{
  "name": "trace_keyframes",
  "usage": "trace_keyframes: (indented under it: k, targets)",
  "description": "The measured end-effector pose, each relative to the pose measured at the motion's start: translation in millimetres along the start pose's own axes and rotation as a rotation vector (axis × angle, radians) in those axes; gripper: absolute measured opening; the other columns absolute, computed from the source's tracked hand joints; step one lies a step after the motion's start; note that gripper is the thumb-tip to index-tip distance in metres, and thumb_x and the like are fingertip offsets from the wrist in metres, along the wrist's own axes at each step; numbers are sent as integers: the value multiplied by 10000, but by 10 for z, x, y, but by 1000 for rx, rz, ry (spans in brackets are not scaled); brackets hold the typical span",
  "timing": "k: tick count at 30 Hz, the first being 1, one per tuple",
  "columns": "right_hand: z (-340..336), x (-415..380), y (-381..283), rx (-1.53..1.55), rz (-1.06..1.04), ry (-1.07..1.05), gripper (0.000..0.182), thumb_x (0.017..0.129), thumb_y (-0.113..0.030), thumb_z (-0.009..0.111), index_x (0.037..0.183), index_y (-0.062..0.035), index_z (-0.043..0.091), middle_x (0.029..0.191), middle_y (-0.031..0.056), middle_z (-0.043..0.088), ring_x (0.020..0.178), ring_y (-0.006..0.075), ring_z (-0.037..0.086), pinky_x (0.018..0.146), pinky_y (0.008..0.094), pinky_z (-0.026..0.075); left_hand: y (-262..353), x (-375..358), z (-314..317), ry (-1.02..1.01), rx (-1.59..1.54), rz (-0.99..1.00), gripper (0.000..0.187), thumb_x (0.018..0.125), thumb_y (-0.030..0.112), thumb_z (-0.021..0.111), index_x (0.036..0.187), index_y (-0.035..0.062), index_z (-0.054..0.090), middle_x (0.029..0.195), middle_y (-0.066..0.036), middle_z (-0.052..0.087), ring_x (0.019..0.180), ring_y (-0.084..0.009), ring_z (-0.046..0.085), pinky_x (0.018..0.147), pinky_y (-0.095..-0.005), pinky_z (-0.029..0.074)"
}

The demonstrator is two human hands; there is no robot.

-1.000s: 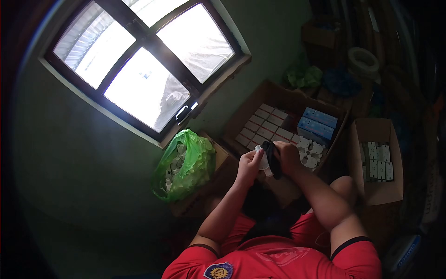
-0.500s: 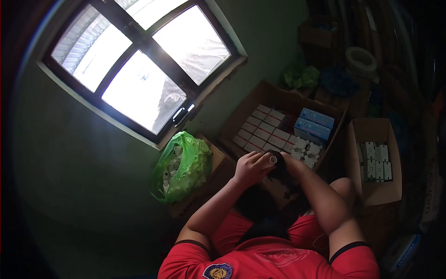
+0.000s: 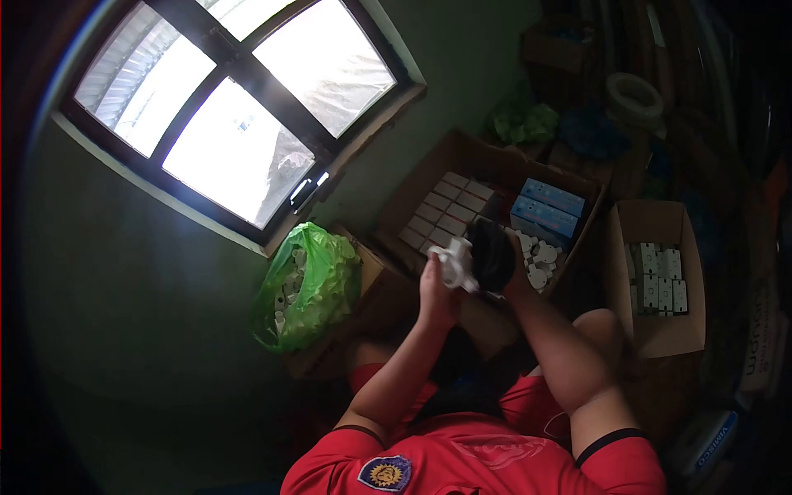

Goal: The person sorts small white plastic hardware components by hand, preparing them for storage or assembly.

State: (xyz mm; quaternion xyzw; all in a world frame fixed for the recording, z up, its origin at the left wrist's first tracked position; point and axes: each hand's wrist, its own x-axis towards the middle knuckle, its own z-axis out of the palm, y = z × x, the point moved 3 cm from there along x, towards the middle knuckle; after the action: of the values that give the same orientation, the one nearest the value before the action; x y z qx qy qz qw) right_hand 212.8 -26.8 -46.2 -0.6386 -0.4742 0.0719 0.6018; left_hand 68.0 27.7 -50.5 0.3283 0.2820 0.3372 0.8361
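My left hand [image 3: 437, 293] is closed on a white plastic fitting [image 3: 452, 262] with rounded lobes, partly blurred. Right beside it, my right hand [image 3: 517, 268] grips a black rounded object [image 3: 491, 254]; I cannot tell what kind of thing it is. The white fitting overlaps the black object's left side in this view. Both hands are raised over the near edge of a large cardboard box [image 3: 569, 280]. Inside that box, loose white round fittings [image 3: 540, 260] lie just beyond my right hand, and rows of small white boxes [image 3: 445, 206] fill its left part.
Two blue boxes [image 3: 549, 210] stand in the large box. A green plastic bag [image 3: 318, 285] of white parts sits to the left. At right, an open carton [image 3: 660, 330] holds stacked white rectangular pieces [image 3: 662, 280]. A window [image 3: 247, 124] is above, and a pale ring-shaped roll [image 3: 634, 97] lies at the back.
My hands have moved apart from being close together around the black object. The white fitting now shows in my left hand, and the black object is lifted more into view. The view has shifted slightly.
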Motion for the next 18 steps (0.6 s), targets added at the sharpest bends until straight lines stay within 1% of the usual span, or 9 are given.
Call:
trace_keyframes:
  k: [1,3,4,7,9,12,15,17,18]
  targets:
    - [24,-11,-6,-102,-129,54,343,929,-244,600,1173,-5,624,1075,171,666,967,346,655,837,433,531,86,8,27,4,-35,12,388,1082,428,449,1273,99,521,1116,-65,627,910,-210,651,693,-380,554]
    - [34,-14,-52,-309,-375,148,405,926,-194,621,1279,-7,553,1197,171,625,1061,354,623,885,445,523,265,38,122,134,170,371,450,1068,502,438,1337,142,470,1192,-73,577,1017,-191,585,853,-367,511]
    - [32,-27,-103,-408,-501,174,443,926,-166,628,1324,-10,514,1246,170,600,1102,357,606,908,452,518,280,75,99,69,260,409,440,1073,487,438,1351,147,452,1204,-70,564,1039,-183,570,881,-355,497]
    - [-77,-62,-468,-201,-646,246,374,942,-125,611,1292,-13,537,1186,156,617,1093,318,622,908,439,528,218,201,125,-109,433,488,373,1085,378,471,1366,136,440,1229,-54,542,1101,-158,544,955,-319,456]
    - [-55,-56,-325,495,-56,96,213,990,-155,572,1158,-24,591,1098,106,652,1005,208,660,833,362,554,135,129,214,-184,454,489,335,1063,284,538,1343,112,475,1221,-51,561,1106,-149,555,950,-321,459]
    - [70,-45,46,1410,568,231,191,1022,-226,555,1065,-61,642,959,62,676,873,137,682,728,302,549,101,153,181,-84,438,301,385,1013,183,597,1371,81,498,1206,-42,604,1102,-147,576,939,-312,471]
    - [-107,30,-18,248,249,351,291,986,-288,619,1099,-20,644,1029,160,700,957,317,702,823,418,543,90,183,145,-143,220,100,488,1014,228,581,1452,60,448,1271,-100,594,1136,-222,614,975,-381,496]
    - [-111,6,-89,-23,41,354,319,956,-296,651,1106,-16,641,1057,189,691,1001,385,676,863,457,524,175,294,41,-198,-18,-136,518,1033,317,564,1455,39,450,1271,-122,598,1118,-234,627,947,-372,514]
    - [-127,8,-118,-58,-11,340,308,947,-304,656,1083,-28,639,1040,183,689,997,391,670,851,461,524,259,309,61,-203,129,-127,532,1035,361,560,1431,16,472,1241,-123,617,1096,-232,638,935,-376,525]
